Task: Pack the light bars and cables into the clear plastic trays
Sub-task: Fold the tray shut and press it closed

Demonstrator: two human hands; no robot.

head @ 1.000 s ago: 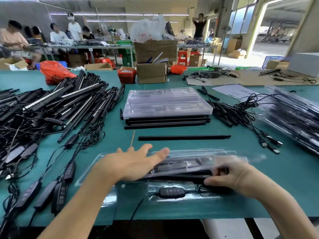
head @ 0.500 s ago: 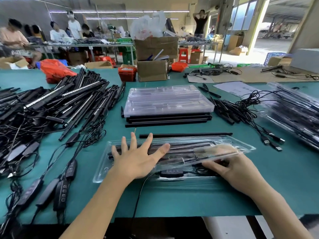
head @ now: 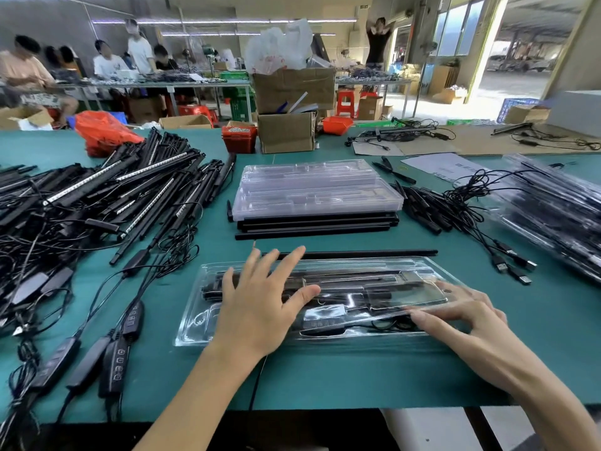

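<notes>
Two hands are pressing on one clear tray (head: pixel 201 333) near the worktop (head: pixel 325 379) front edge. Left hand (head: pixel 260 307) is lying flat w/ fingers (head: pixel 250 271) spread and straight, palm down on the tray's left half, gripping nothing. Right hand (head: pixel 461 317) is resting on the tray's right end; fingers are looking fairly straight, but the fingertips are sitting at or under the lid (head: pixel 406 288) edge, so can't tell if they're pinching it or only pressing. Lid plastic is glaring and blurring what's inside: dark light bars (head: pixel 341 281) are running lengthwise in the upper part, and a cable controller (head: pixel 320 323) w/ a coiled lead is lying in the lower part, partly covered by both hands. A cable is trailing off the front edge below the left wrist, its end out of sight.

Just behind the tray, one loose black bar (head: pixel 374 254) is lying crosswise. Beyond it a stack of empty trays (head: pixel 315 190) is sitting on a few more bars. At left, a big heap of bars and cables (head: pixel 97 196) is spreading out, cut off by the frame edge, w/ inline controllers near the front. At right, USB leads (head: pixel 487 229) are tangling beside a pile of packed trays (head: pixel 553 216), blurred and cropped. Cardboard boxes (head: pixel 286 131) and a red bag (head: pixel 104 131) are standing at the far edge; people are working at tables farther back.
</notes>
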